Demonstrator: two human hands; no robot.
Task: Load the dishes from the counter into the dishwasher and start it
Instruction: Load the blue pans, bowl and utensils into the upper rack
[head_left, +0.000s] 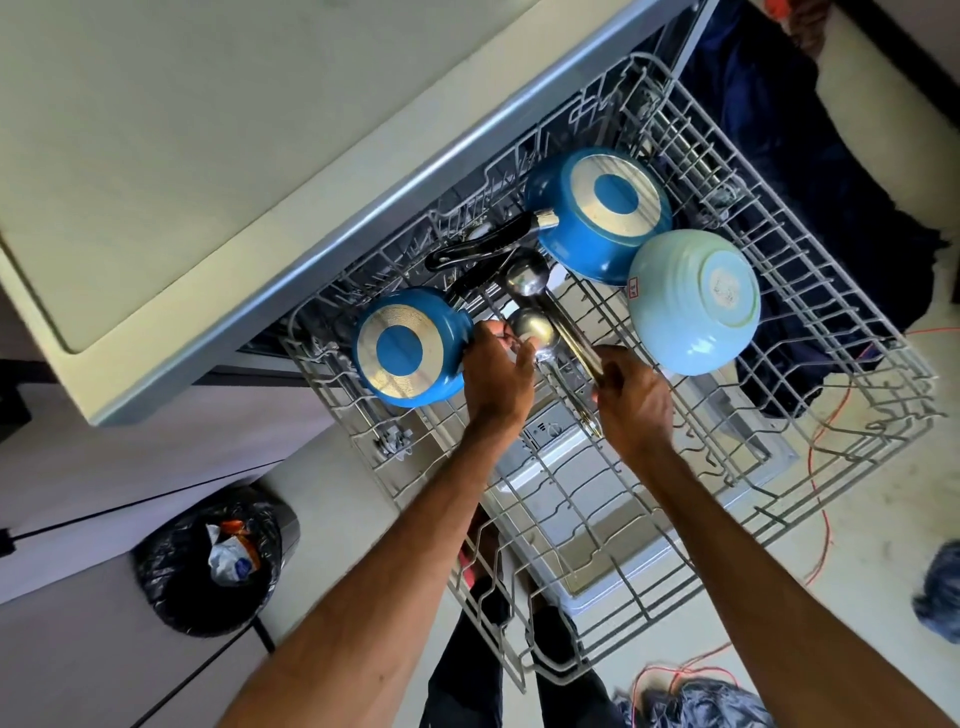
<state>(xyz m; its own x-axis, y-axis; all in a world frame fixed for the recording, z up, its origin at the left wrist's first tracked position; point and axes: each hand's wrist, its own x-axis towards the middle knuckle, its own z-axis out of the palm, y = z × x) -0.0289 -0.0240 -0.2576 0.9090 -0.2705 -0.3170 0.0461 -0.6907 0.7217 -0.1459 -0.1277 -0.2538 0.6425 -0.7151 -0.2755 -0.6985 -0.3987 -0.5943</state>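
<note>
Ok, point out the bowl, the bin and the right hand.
bowl (691, 306): head view, on its upturned outer wall.
bin (166, 582): head view, on the black bag over its wall.
right hand (636, 402): head view, on the back of the hand.

We've got a pale counter (208, 156) up top, a bin (208, 561) with a black liner at left, red cable (826, 467) snaking across the light floor (872, 519).

Rack (831, 415), drawn out below the surface (208, 156): left pot (410, 348), rear pot (597, 213) and, at right, bowl (693, 301) sat inverted in it. Two ladles (527, 278) lay between them. Bin (208, 566) stood on the floor, left of rack.
</note>
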